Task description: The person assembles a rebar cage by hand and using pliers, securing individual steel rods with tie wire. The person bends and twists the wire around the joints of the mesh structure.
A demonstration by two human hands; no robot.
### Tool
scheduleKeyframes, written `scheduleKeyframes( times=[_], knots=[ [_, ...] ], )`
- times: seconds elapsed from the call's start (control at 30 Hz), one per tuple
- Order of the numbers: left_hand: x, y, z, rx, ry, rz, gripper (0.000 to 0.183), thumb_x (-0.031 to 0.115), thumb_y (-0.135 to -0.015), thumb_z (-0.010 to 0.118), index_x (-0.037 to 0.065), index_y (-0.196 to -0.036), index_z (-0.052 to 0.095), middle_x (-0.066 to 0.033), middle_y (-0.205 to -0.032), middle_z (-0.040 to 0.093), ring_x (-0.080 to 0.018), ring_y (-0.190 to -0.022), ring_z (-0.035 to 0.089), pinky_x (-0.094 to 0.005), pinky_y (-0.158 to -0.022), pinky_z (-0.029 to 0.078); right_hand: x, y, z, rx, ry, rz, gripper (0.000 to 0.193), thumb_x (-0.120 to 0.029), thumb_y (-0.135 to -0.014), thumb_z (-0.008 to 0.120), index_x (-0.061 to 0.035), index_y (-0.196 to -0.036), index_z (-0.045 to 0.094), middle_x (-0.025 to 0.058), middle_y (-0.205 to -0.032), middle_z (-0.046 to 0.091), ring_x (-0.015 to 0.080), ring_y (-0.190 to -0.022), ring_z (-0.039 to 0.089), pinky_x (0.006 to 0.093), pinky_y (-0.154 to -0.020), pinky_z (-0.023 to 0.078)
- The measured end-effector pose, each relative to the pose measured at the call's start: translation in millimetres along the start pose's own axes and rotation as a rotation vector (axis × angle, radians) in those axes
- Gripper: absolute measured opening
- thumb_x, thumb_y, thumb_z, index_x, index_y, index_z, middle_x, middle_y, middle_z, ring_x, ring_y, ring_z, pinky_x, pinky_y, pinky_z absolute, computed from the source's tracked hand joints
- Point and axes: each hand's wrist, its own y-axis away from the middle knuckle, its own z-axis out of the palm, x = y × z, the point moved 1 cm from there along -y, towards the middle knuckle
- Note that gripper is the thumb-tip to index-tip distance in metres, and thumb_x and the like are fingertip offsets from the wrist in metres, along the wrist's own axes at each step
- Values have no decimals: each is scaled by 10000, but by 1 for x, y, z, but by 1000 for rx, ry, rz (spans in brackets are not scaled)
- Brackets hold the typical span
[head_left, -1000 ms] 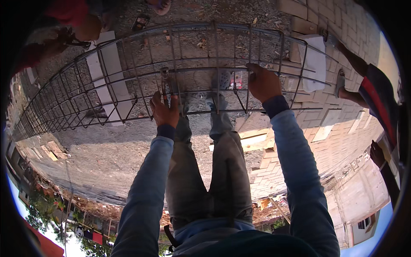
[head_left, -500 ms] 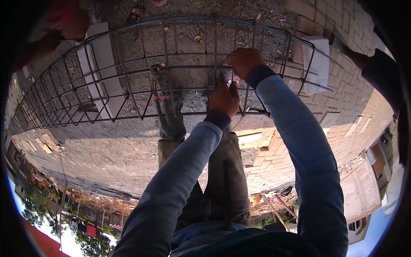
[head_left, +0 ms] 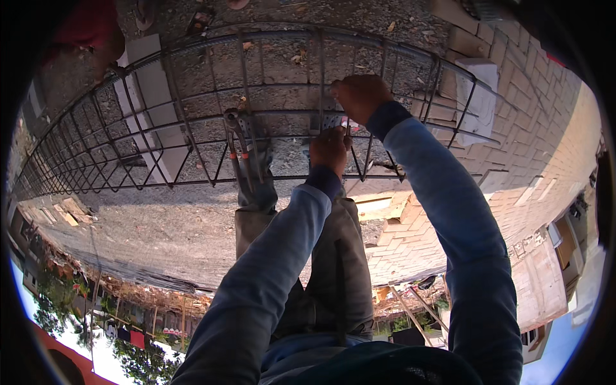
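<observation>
A long rebar cage (head_left: 247,114) of dark bars and bent stirrups stretches across in front of me. My left hand (head_left: 328,151) is closed at the cage's lower middle bars, thumb upward; what its fingers hold is hidden. Just above and to the right, my right hand (head_left: 363,97) is closed with bent fingers beside an upright stirrup, and I cannot make out anything in its grip. Left of my hands, pincers (head_left: 238,144) with orange-red bands on the handles hang from a bar of the cage, head up.
Pale blocks (head_left: 144,96) lie under the cage at the left, and a white block (head_left: 476,102) stands under its right end. At the upper left, another person's hand (head_left: 108,63) is by the cage. Paving bricks (head_left: 526,128) cover the right side; gravel lies below.
My left hand has moved down a little and its fingers have curled in. My right hand has shifted slightly left and down. The other person's arm at the right has drawn back from the white block.
</observation>
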Motion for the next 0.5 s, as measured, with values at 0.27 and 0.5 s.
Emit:
scheduleKeyframes(
  times=[0.27,0.5],
  knots=[
    [-27,35,-33,53,74,3,194,173,-894,485,36,-899,621,-127,-720,607,-234,-604,609,-353,-548,492,-18,-37,-19,-482,-244,107,234,-230,-754,543,-36,-758,672,199,-778,647,355,-777,642,452,-737,512],
    [55,7,-90,121,-483,365,122,136,-830,540,31,-803,595,-165,-788,596,-352,-750,590,-435,-669,473,-25,-6,2,-266,-434,212,254,-250,-780,505,-47,-799,657,192,-825,645,359,-805,634,454,-761,506]
  ],
)
